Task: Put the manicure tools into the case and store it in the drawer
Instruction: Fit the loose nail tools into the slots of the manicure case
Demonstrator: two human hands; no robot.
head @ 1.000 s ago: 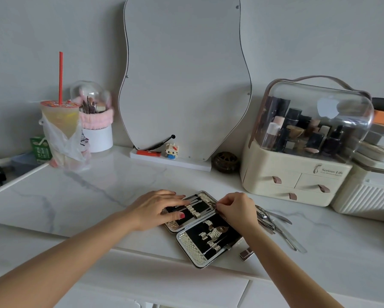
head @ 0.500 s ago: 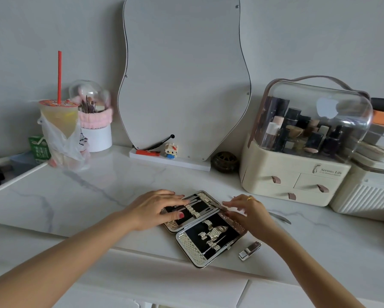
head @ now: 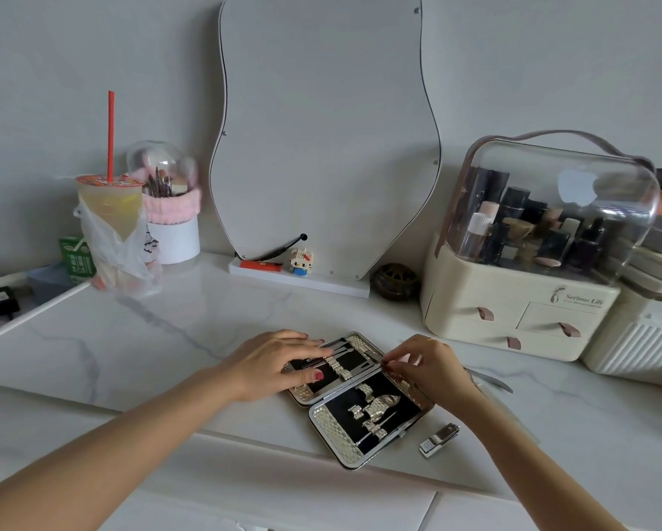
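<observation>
while the left hand lies flat on the open black-lined, silver-edged manicure case at lower centre, the right hand has returned from the loose tools, pinching a thin metal tool over its upper half, so one more piece seems about to be slotted.

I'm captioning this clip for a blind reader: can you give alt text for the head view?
An open manicure case lies on a marble counter; the left hand rests flat on its far half while the right hand pinches a thin metal tool at the case's edge. A nail clipper lies beside the case.

Single head view, angled forward-down, close over marble counter, facing wall.
</observation>
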